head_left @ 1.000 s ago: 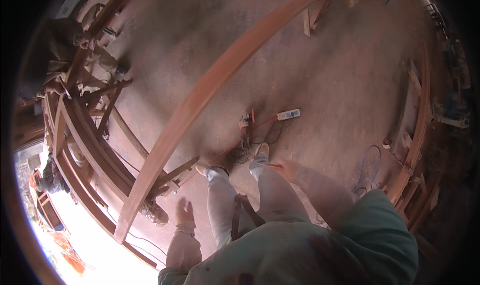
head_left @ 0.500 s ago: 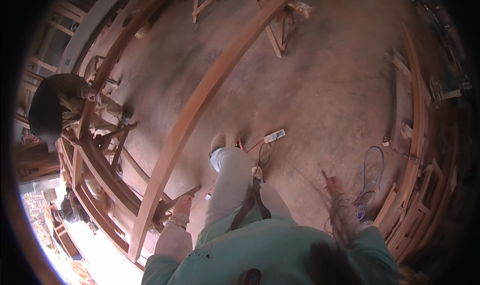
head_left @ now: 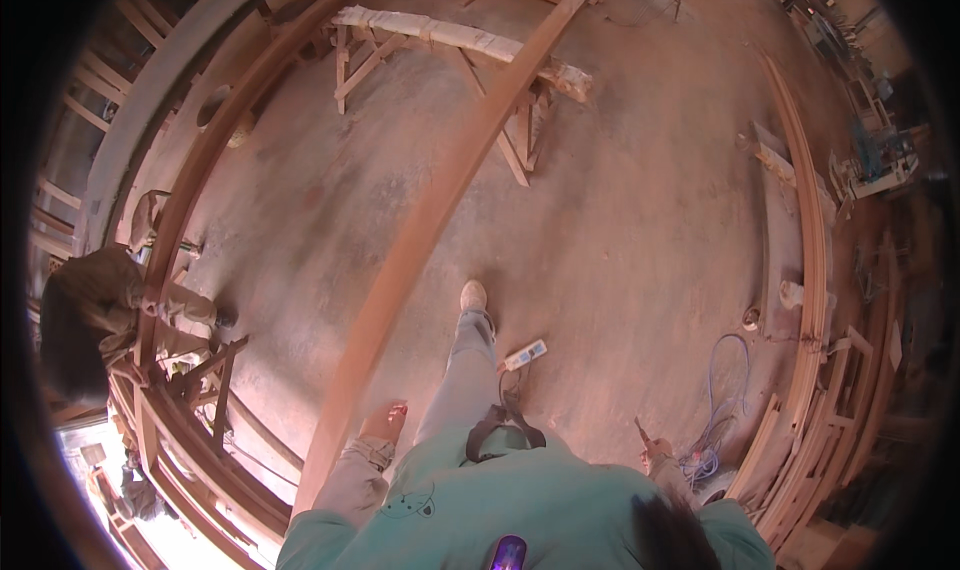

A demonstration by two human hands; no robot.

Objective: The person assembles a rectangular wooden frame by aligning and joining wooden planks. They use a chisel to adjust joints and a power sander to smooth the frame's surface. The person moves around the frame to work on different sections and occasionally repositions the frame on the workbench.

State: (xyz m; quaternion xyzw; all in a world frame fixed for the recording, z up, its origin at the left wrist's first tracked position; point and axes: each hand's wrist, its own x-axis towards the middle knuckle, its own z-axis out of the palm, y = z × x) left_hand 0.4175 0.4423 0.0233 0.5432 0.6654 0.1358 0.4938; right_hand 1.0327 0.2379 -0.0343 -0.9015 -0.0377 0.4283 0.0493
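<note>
A long reddish-brown wooden beam (head_left: 440, 205) runs from my lower left side up to a trestle (head_left: 430, 28) at the far end. My left hand (head_left: 385, 423) hangs low beside the beam's near part; its fingers are blurred, and I cannot tell if it touches the wood. My right hand (head_left: 657, 452) is held out low on the right, closed around a short, thin, dark stick-like piece (head_left: 641, 428) that points forward. One shoe (head_left: 473, 295) is stretched ahead of me on the floor.
A white power strip (head_left: 523, 355) with a cord lies just ahead. Blue hose (head_left: 715, 440) is coiled at the right, near stacked long timbers (head_left: 810, 290). At the left, a person in a dark cap (head_left: 75, 330) bends over curved timbers (head_left: 190, 190). Bright light enters lower left.
I have stepped forward; the far trestle and the power strip are now nearer. Both my hands are lower in view, and the other person appears farther back.
</note>
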